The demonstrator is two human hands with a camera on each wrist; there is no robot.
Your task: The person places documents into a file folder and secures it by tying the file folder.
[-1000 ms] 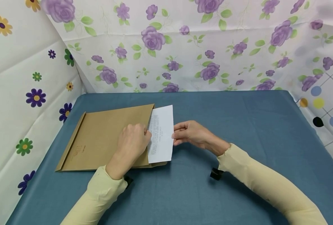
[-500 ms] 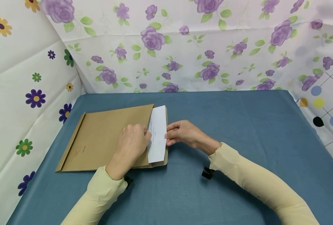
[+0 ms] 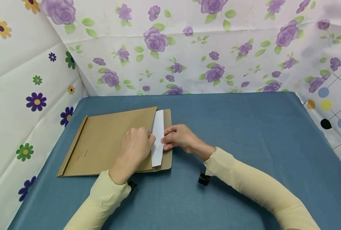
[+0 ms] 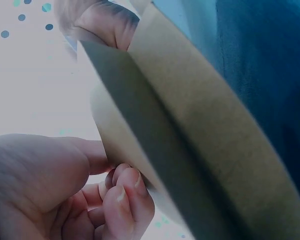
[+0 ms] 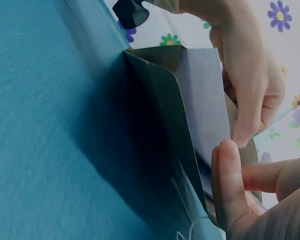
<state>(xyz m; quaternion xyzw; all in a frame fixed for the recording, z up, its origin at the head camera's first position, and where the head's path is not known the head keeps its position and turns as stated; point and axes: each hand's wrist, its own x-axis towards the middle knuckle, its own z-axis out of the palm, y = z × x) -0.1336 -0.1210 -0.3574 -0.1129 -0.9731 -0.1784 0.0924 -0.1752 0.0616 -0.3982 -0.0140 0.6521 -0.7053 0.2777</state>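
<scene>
A brown kraft envelope (image 3: 107, 140) lies on the table's left half, its mouth facing right with the flap (image 3: 167, 140) unfolded. A strip of white paper (image 3: 158, 137) sticks out of the mouth; the rest is hidden inside. My left hand (image 3: 136, 147) pinches the front panel at the mouth edge, thumb inside and curled fingers outside. In the left wrist view that brown panel (image 4: 200, 110) lifts away from the other. My right hand (image 3: 179, 137) holds the paper's outer edge between thumb and fingers, over the flap.
A blue cloth (image 3: 245, 127) covers the table. Behind it hangs a white curtain (image 3: 182, 44) with purple roses, and another flowered cloth (image 3: 20, 127) hangs at the left. Each wrist carries a small black camera, such as the right one (image 3: 204, 179).
My right hand has moved left, and the paper has slid further into the envelope, leaving a narrower strip outside and more flap exposed. My left hand has stayed in place.
</scene>
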